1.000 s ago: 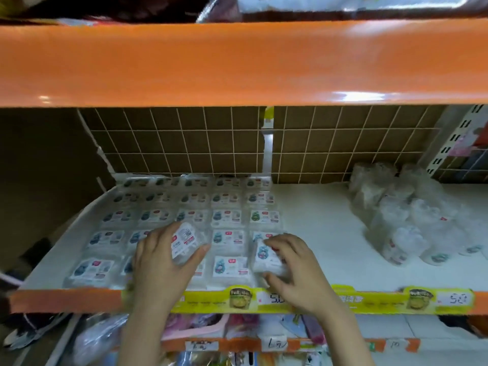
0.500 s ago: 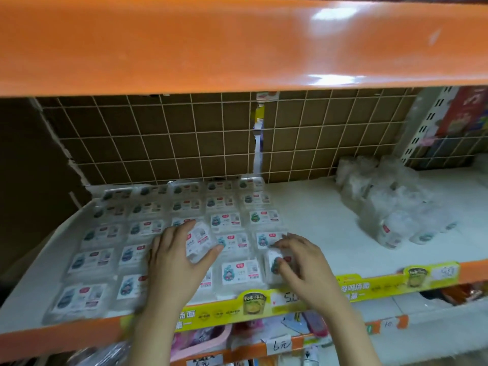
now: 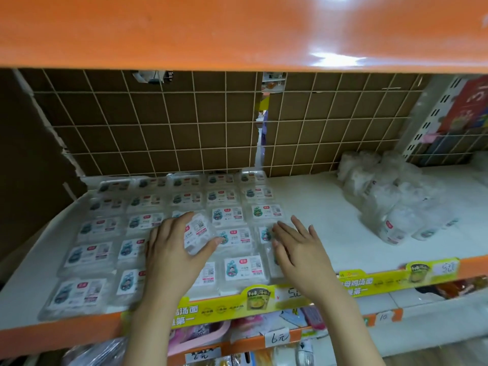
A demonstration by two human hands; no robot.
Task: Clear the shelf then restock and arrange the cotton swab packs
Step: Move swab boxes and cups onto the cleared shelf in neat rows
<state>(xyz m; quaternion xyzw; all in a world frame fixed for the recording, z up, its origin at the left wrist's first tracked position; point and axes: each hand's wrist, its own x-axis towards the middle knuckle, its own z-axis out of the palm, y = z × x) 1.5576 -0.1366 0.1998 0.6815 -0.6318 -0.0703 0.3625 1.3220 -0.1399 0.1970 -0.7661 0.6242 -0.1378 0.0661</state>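
Flat clear cotton swab packs with white labels lie in neat rows over the left half of the white shelf. My left hand grips one pack, tilted up above the rows, thumb on its right side. My right hand lies open with straight fingers over the pack at the right end of the front rows. A loose heap of bagged swab packs sits on the shelf's right side.
An orange shelf board hangs low overhead. A brown panel with a wire grid closes the back. A yellow price strip runs along the front edge. Bare shelf lies between the rows and the heap. Lower shelves hold other goods.
My right hand has let go of the pack it was pinching and now lies flat with straight fingers. My left hand still holds its pack. The camera has moved closer and tilted.
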